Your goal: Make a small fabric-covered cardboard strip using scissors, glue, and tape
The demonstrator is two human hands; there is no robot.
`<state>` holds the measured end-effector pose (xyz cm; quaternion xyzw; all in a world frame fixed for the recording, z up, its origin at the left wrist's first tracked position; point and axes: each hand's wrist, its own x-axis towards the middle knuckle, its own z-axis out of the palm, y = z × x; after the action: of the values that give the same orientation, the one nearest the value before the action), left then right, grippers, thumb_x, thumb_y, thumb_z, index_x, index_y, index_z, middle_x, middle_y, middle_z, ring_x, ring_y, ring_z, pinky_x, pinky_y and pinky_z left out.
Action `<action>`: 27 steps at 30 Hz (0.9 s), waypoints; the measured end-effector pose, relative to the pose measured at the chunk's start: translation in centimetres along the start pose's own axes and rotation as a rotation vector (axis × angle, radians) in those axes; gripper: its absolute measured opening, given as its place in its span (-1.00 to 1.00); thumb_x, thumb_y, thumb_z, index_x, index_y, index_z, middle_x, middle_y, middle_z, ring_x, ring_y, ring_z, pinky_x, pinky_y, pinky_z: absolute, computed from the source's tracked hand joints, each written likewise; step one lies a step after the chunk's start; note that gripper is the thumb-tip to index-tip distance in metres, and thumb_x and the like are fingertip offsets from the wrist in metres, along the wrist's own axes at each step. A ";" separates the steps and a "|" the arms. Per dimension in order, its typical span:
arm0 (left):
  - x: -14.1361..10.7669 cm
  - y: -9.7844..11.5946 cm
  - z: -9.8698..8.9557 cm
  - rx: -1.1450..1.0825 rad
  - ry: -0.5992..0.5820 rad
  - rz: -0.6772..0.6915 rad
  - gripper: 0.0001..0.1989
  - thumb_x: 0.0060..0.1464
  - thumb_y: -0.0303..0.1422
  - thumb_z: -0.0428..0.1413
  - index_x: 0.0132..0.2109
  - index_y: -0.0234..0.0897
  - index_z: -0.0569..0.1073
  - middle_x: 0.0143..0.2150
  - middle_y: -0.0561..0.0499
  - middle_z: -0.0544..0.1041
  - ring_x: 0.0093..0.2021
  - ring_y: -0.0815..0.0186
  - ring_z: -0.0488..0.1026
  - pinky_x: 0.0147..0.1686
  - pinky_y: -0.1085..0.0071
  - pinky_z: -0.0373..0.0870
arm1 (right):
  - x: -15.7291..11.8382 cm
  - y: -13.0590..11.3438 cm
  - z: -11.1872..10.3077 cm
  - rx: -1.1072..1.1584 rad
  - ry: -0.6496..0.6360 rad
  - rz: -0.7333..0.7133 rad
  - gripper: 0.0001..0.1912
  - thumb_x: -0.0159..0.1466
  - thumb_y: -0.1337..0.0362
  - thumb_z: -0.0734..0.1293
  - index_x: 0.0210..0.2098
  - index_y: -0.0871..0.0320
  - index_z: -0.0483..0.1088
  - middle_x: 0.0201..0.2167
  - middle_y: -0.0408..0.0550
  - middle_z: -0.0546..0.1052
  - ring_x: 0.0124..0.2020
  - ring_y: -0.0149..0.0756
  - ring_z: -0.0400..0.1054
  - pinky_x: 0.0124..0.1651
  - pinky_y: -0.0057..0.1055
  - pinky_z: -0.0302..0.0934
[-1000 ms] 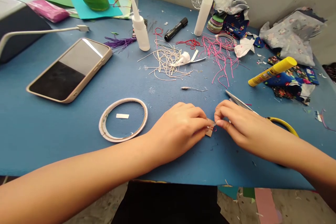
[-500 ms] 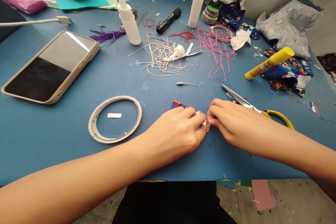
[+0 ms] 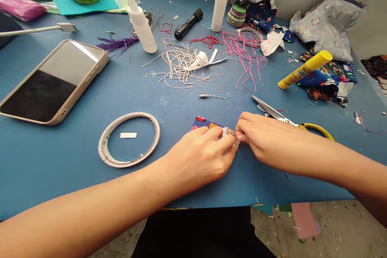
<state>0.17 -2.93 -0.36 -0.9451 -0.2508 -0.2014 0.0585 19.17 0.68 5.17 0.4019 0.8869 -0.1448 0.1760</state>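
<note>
My left hand (image 3: 205, 151) is closed over a small piece of blue patterned fabric (image 3: 201, 122) on the table, its fingers pressing the piece down. A brown, cardboard-like part (image 3: 232, 134) shows at the fabric's right end, between my hands. There my right hand (image 3: 256, 135) pinches with thumb and forefinger at a small pale strip (image 3: 238, 143); its full shape is hidden by the fingers. Just beyond my right hand lie scissors (image 3: 279, 116) with yellow handles. Left of my left hand, a roll of double-sided tape (image 3: 104, 157) lies flat around a small white strip (image 3: 128, 135).
A phone (image 3: 45, 84) lies at the left. Behind are a white glue bottle (image 3: 143, 30), a black marker (image 3: 189, 24), cream strings (image 3: 178, 64), pink strings (image 3: 242, 48) and a yellow glue stick (image 3: 305, 70). Fabric scraps (image 3: 329, 24) lie at the back right.
The view has shifted slightly, so most things sit a little further left. More of the brown part and the patterned fabric now shows between my hands. Both hands stay at the piece.
</note>
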 end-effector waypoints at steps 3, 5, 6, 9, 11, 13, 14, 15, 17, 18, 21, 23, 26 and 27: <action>0.0 -0.1 0.0 -0.010 0.004 -0.002 -0.77 0.23 -0.55 0.01 -0.12 -0.41 0.57 -0.21 -0.11 0.64 -0.30 0.18 0.57 -0.48 0.33 0.43 | 0.0 -0.1 0.2 -0.019 -0.018 0.031 -0.80 0.24 0.50 0.16 -0.43 0.10 0.19 -0.36 -0.08 0.34 -0.44 -0.31 0.25 -0.37 -0.37 0.05; -0.1 -0.1 0.0 -0.014 0.004 -0.002 -0.76 0.24 -0.54 0.01 -0.12 -0.40 0.58 -0.21 -0.11 0.64 -0.29 0.17 0.58 -0.49 0.33 0.44 | 0.0 -0.2 0.2 -0.025 -0.025 0.039 -0.80 0.25 0.50 0.15 -0.43 0.10 0.18 -0.36 -0.08 0.32 -0.43 -0.30 0.24 -0.36 -0.37 0.04; -0.1 -0.1 0.0 -0.014 0.005 -0.003 -0.76 0.24 -0.54 0.01 -0.11 -0.40 0.58 -0.21 -0.11 0.64 -0.29 0.17 0.58 -0.49 0.33 0.44 | 0.0 -0.3 0.3 -0.031 -0.027 0.039 -0.80 0.25 0.50 0.15 -0.43 0.10 0.18 -0.37 -0.08 0.32 -0.43 -0.30 0.23 -0.35 -0.36 0.04; 0.0 -0.1 0.0 -0.018 0.000 0.000 -0.76 0.24 -0.54 0.02 -0.10 -0.40 0.58 -0.20 -0.10 0.65 -0.28 0.16 0.59 -0.49 0.33 0.45 | 0.0 -0.7 0.4 -0.070 -0.023 0.039 -0.80 0.25 0.50 0.14 -0.44 0.11 0.18 -0.40 -0.07 0.30 -0.44 -0.28 0.19 -0.35 -0.34 0.00; 0.0 -0.1 -0.1 -0.023 -0.005 0.001 -0.75 0.24 -0.55 0.02 -0.09 -0.40 0.58 -0.19 -0.10 0.65 -0.27 0.14 0.59 -0.49 0.32 0.47 | 0.0 -0.9 0.6 -0.099 0.007 0.041 -0.80 0.25 0.50 0.14 -0.44 0.12 0.21 -0.41 -0.07 0.31 -0.45 -0.27 0.16 -0.36 -0.32 -0.03; 0.0 -0.1 -0.1 -0.029 -0.006 0.001 -0.75 0.24 -0.55 0.02 -0.09 -0.41 0.58 -0.20 -0.10 0.65 -0.26 0.13 0.60 -0.48 0.32 0.48 | 0.0 -1.1 0.9 -0.125 0.035 0.051 -0.81 0.25 0.50 0.15 -0.43 0.13 0.23 -0.41 -0.06 0.32 -0.47 -0.28 0.14 -0.37 -0.31 -0.05; 0.1 -0.1 -0.1 -0.030 -0.004 0.001 -0.75 0.24 -0.55 0.01 -0.09 -0.42 0.58 -0.20 -0.10 0.65 -0.26 0.13 0.60 -0.48 0.31 0.48 | 0.0 -1.2 1.1 -0.137 0.050 0.056 -0.81 0.25 0.51 0.15 -0.43 0.14 0.24 -0.40 -0.05 0.33 -0.47 -0.27 0.14 -0.37 -0.31 -0.06; 0.1 -0.1 -0.1 -0.030 -0.003 -0.001 -0.75 0.24 -0.54 0.01 -0.09 -0.42 0.58 -0.20 -0.10 0.65 -0.26 0.12 0.60 -0.48 0.31 0.49 | 0.0 -1.3 1.4 -0.151 0.066 0.060 -0.81 0.25 0.51 0.15 -0.42 0.14 0.25 -0.40 -0.04 0.34 -0.47 -0.26 0.15 -0.37 -0.30 -0.06; 0.1 -0.1 -0.1 -0.025 -0.001 -0.005 -0.75 0.24 -0.55 0.00 -0.10 -0.42 0.58 -0.20 -0.11 0.65 -0.26 0.12 0.60 -0.48 0.31 0.49 | 0.0 -1.5 1.8 -0.168 0.103 0.065 -0.82 0.25 0.50 0.15 -0.40 0.16 0.28 -0.39 -0.01 0.36 -0.42 -0.22 0.20 -0.35 -0.30 -0.04; 0.1 -0.1 -0.1 -0.022 -0.001 -0.008 -0.75 0.24 -0.55 0.00 -0.10 -0.42 0.58 -0.20 -0.11 0.65 -0.26 0.12 0.60 -0.48 0.31 0.50 | 0.0 -1.6 2.1 -0.171 0.123 0.067 -0.82 0.26 0.50 0.14 -0.38 0.17 0.30 -0.37 0.01 0.37 -0.38 -0.19 0.23 -0.34 -0.30 -0.02; 0.0 -0.1 -0.2 -0.019 -0.002 -0.014 -0.75 0.24 -0.54 0.01 -0.11 -0.41 0.59 -0.20 -0.11 0.65 -0.26 0.13 0.60 -0.46 0.31 0.51 | -0.2 -1.8 3.0 -0.152 0.170 0.100 -0.83 0.31 0.45 0.14 -0.34 0.19 0.32 -0.34 0.04 0.39 -0.37 -0.16 0.27 -0.33 -0.28 0.03; 0.0 -0.1 -0.2 -0.019 0.002 -0.015 -0.76 0.24 -0.54 0.01 -0.11 -0.42 0.59 -0.20 -0.10 0.65 -0.26 0.13 0.60 -0.46 0.31 0.51 | -0.6 -1.7 3.6 -0.092 0.227 0.118 -0.83 0.34 0.42 0.14 -0.33 0.19 0.32 -0.33 0.03 0.41 -0.39 -0.18 0.28 -0.32 -0.28 0.07; 0.0 -0.1 -0.2 -0.023 0.004 -0.016 -0.75 0.24 -0.53 0.02 -0.09 -0.42 0.58 -0.20 -0.09 0.65 -0.26 0.12 0.60 -0.45 0.30 0.52 | -1.1 -1.2 4.5 0.103 0.375 0.134 -0.92 0.35 0.38 0.17 -0.26 0.17 0.29 -0.31 -0.02 0.43 -0.37 -0.25 0.33 -0.30 -0.34 0.13; 0.0 0.0 -0.1 -0.027 0.002 -0.016 -0.76 0.23 -0.53 0.03 -0.08 -0.42 0.58 -0.19 -0.09 0.65 -0.26 0.11 0.60 -0.45 0.29 0.52 | -1.2 -1.0 4.7 0.181 0.423 0.148 -0.96 0.34 0.35 0.20 -0.23 0.15 0.27 -0.33 -0.06 0.44 -0.38 -0.28 0.33 -0.31 -0.37 0.14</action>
<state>0.07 -2.94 -0.26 -0.9434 -0.2558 -0.2062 0.0445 20.09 -2.63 1.61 0.5011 0.8556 -0.1233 -0.0402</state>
